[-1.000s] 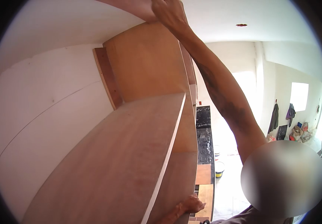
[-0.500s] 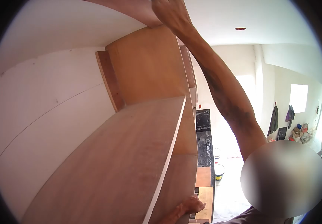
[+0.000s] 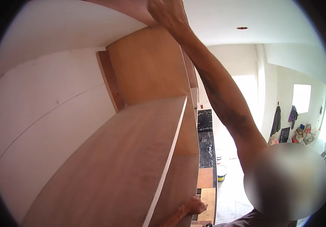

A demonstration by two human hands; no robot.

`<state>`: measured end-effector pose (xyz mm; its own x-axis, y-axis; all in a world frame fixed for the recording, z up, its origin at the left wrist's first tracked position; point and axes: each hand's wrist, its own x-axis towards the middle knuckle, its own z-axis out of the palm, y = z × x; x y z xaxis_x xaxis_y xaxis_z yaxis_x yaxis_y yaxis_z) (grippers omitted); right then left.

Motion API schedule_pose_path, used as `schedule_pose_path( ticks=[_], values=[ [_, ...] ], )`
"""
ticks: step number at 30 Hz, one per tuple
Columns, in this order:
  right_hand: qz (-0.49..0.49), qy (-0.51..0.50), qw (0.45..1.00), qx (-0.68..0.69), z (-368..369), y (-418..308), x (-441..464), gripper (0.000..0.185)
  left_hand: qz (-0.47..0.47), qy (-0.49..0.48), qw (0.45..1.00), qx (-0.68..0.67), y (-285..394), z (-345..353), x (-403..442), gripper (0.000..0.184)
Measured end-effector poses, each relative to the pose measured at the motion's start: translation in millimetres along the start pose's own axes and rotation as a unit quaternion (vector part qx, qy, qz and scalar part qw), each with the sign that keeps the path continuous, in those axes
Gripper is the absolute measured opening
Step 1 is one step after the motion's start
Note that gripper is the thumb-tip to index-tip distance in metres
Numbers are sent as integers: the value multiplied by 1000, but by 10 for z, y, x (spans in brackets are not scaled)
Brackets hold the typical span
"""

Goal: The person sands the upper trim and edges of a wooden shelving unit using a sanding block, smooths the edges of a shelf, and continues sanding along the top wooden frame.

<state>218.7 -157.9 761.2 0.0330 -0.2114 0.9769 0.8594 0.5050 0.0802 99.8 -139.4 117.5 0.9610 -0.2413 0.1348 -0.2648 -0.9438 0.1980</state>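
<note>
At the top, my right hand (image 3: 167, 14) is raised near the ceiling, its fingers curled against a reddish-brown board (image 3: 127, 8); the upper frame edge cuts off part of both. Lower down, my left hand (image 3: 195, 205) is closed at the front edge of a wooden cabinet (image 3: 178, 174). A broad brown panel (image 3: 110, 159) with a pale edge stretches across the foreground. Behind it stands the cabinet's upright orange-brown side (image 3: 148, 68). A round blur hides the lower right.
Below the cabinet runs a black counter (image 3: 206, 149) with a light wooden board (image 3: 207, 202) on it. A bucket (image 3: 222, 173) stands on the pale floor. Farther off, clothes (image 3: 276, 121) hang on the wall and bags (image 3: 303, 135) are heaped near a bright window (image 3: 302, 98).
My right hand has shifted slightly left along the top. My left hand keeps its place at the cabinet edge. The whole view has moved a little.
</note>
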Motion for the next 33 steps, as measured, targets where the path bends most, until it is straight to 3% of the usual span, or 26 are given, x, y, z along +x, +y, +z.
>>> schedule_pose_path(
  ticks=[2, 3, 6, 9, 12, 15, 18, 20, 21, 24, 25, 28, 31, 33],
  values=[
    [-8, 56, 998, -2, 201, 528, 3, 49, -19, 44, 998, -27, -6, 3, -35, 54],
    [31, 30, 999, -14, 164, 431, 27, 48, -10, 33, 999, -14, -3, -42, -48, 54],
    [-45, 26, 998, 38, -8, -378, -68, 45, 17, 7, 1000, 18, 28, -89, 2, 53],
    [-113, 86, 990, 26, 164, -39, -57, 44, 10, 7, 1000, 13, 38, -36, -44, 53],
    [49, 27, 997, 49, 180, 242, -76, 41, -8, 17, 1000, -23, 24, -110, -39, 53],
    [-4, 11, 1000, 25, 16, -328, -87, 41, -6, -1, 1000, -2, 35, -119, 0, 54],
    [-87, 97, 991, 41, 188, -189, -139, 43, -14, -14, 1000, -2, 64, -60, -65, 55],
    [-58, 73, 995, -45, 329, 497, -15, 43, -14, 6, 1000, -15, 23, -81, -25, 55],
    [-40, 62, 993, -87, 317, 427, -17, 43, -21, 10, 1000, -19, 28, -73, -37, 55],
    [-11, 54, 998, 19, 215, 71, -22, 44, -34, -5, 999, -23, 34, -91, -18, 55],
    [-71, 90, 993, 36, 182, -169, -58, 46, -34, -26, 999, -22, 49, -118, -14, 55],
    [-59, 49, 996, 56, -3, -314, -183, 49, -39, -39, 998, -30, 24, 31, -23, 56],
    [29, 34, 999, -28, 207, 621, 2, 51, -28, 0, 999, -43, 6, 3, -23, 57],
    [-19, 37, 999, 25, 163, 329, -10, 52, -16, 10, 999, -46, 35, -68, -34, 57]
  ],
)
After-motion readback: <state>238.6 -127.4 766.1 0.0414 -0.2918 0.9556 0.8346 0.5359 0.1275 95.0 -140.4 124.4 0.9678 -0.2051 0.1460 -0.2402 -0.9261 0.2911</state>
